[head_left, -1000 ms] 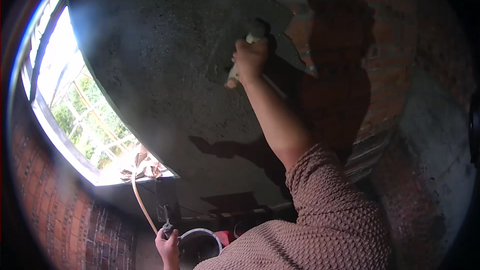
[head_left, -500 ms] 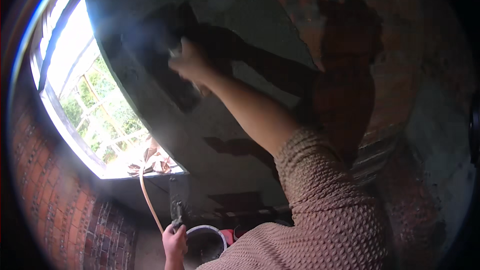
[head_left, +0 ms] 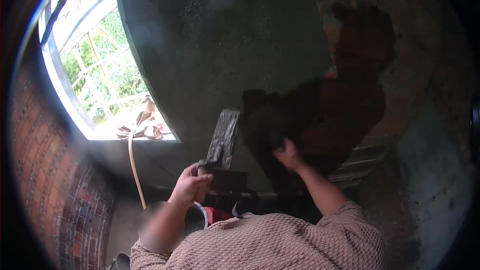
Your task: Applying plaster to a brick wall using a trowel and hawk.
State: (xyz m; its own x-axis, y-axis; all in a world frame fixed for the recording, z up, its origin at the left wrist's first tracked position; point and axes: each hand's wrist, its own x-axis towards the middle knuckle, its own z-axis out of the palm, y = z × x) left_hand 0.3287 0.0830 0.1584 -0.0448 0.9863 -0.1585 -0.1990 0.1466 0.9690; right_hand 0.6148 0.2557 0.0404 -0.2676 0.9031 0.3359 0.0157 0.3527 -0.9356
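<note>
My left hand [head_left: 190, 185] is closed round the wooden handle of a mortar-smeared trowel [head_left: 222, 137], whose rectangular blade points upward. My right hand [head_left: 289, 154] grips a dark float [head_left: 267, 132], partly lost in shadow, at the lower part of the wall in front of me. Grey wet plaster [head_left: 210, 45] covers much of that wall, and exposed brick [head_left: 410, 85] shows on its right side, with my shadow across both.
At the left is a window opening [head_left: 100, 65] with crumpled brown material [head_left: 147, 120] on its sill and a pale hose [head_left: 132, 165] hanging down. A brick wall [head_left: 42, 160] stands beside it. Below are a bucket [head_left: 202, 215] and a red object [head_left: 217, 214].
My right hand has swept left across the plaster, then come down and right with the float. My left hand has risen with the trowel, its blade now higher and nearer the middle.
</note>
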